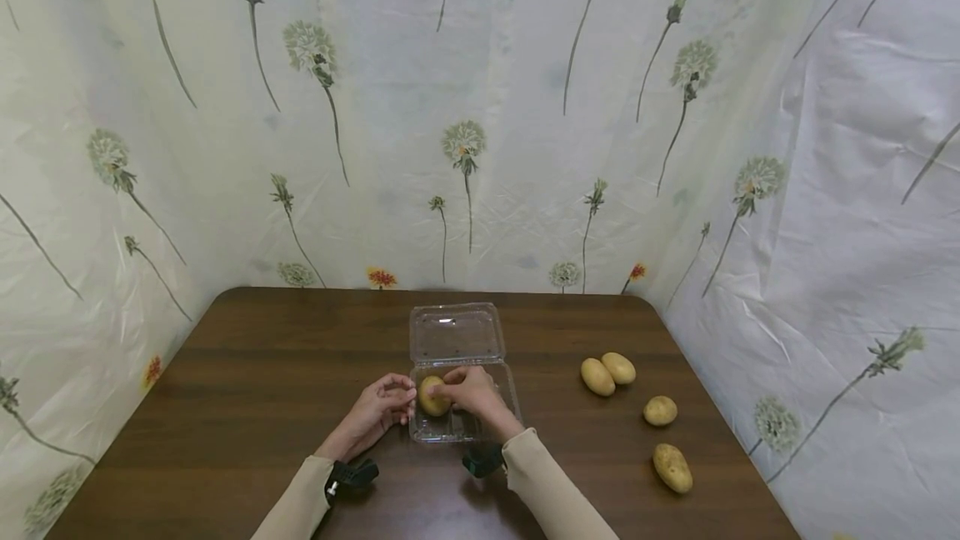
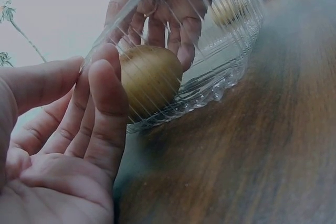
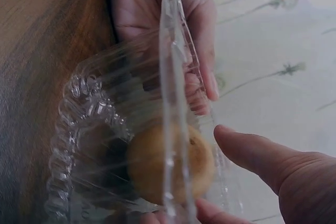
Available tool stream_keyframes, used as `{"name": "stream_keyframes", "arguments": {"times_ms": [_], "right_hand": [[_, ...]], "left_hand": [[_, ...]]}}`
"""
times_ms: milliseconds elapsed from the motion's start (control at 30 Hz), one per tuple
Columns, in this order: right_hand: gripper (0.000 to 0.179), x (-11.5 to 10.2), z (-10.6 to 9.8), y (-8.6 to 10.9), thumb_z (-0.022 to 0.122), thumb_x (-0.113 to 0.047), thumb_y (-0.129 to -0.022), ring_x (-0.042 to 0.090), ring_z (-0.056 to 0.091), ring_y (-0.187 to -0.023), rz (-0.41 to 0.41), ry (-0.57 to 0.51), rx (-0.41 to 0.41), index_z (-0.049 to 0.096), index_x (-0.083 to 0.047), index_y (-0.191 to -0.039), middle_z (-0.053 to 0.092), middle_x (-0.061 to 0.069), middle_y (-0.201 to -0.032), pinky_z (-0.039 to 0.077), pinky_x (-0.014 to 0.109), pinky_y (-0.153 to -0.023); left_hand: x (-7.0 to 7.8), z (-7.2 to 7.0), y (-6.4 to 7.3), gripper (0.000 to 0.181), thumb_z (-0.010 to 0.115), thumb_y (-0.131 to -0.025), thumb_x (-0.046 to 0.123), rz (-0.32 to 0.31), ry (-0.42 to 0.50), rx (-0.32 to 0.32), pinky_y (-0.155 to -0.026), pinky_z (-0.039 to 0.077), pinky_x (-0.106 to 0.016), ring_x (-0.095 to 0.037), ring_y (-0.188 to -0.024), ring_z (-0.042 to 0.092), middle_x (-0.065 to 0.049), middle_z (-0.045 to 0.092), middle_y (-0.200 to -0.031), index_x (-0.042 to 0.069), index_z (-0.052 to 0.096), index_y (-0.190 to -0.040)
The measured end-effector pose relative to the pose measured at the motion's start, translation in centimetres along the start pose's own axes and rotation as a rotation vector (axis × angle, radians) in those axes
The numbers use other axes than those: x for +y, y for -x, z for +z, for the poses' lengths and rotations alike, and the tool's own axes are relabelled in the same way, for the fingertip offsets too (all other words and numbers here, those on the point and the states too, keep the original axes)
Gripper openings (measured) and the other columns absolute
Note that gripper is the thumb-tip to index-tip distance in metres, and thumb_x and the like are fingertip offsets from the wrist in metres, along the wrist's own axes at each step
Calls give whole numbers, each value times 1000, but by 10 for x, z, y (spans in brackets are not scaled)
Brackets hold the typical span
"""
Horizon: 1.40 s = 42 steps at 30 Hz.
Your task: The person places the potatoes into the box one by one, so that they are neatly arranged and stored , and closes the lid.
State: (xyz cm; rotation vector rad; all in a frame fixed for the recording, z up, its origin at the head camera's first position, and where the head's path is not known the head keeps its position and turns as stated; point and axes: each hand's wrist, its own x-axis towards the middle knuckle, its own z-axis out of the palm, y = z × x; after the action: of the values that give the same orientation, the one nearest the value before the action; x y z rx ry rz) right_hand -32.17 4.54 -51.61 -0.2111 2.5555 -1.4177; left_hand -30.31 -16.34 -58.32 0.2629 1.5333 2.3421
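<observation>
Clear plastic forms the open container [image 1: 495,425], whose rim is pinched by the left hand [image 1: 378,408]. Inside, a potato [image 1: 432,405] is set at three o'clock from that hand and nine o'clock from the right hand [image 1: 477,395], by whose fingertips it is touched; whether it is gripped cannot be told.

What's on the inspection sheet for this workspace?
Surface: dark brown wood-grain table.
Job things: clear plastic clamshell container, lid open; one potato inside; four loose potatoes right of it.
Clutter: nothing seen.
Hands: left hand pinches the container's rim; right hand is at the inside potato, grip unclear.
Cables: nothing seen.
Surroundings: dandelion-print fabric behind and both sides; black devices on both wrists.
</observation>
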Motion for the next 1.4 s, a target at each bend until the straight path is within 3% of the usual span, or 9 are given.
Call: {"name": "stream_keyframes", "arguments": {"times_ms": [367,633,900,1167,1400], "right_hand": [[47,-2,-7,1,80,-35,-78,32,69,-75,-33,-10,-26,68,-1,-107,71,14,-102,57,42,-68],[50,-7,-11,2,77,-43,-80,22,66,-90,-63,80,-29,68,-6,-112,70,10,-106,54,35,-74],[54,-13,-18,8,78,-43,-79,28,65,-100,-134,81,-19,66,-5,-116,70,13,-110,54,40,-80],[56,-10,-30,12,78,-47,-77,30,63,-104,-133,107,-7,63,-13,-120,67,14,-117,54,41,-79],[65,-6,-38,16,79,-43,-77,36,60,-112,-159,108,-66,57,-11,-129,60,18,-127,53,46,-84]], "left_hand": [[0,1,0,11,55,-98,8,8,2,0,-59,48,-21,-10,-68,62,0,65,-79,8,49,-107],[1,2,0,10,53,-98,7,9,-5,4,-59,48,-21,-10,-68,62,0,65,-79,8,49,-107],[1,1,0,12,56,-97,8,3,-14,10,-60,48,-22,-11,-68,62,0,64,-79,9,49,-107],[1,1,-1,14,56,-97,9,6,-27,13,-60,48,-22,-11,-67,62,0,65,-78,8,48,-108],[-1,2,-1,12,55,-97,8,2,-22,22,-60,48,-22,-11,-67,61,0,64,-78,8,48,-106]]}}
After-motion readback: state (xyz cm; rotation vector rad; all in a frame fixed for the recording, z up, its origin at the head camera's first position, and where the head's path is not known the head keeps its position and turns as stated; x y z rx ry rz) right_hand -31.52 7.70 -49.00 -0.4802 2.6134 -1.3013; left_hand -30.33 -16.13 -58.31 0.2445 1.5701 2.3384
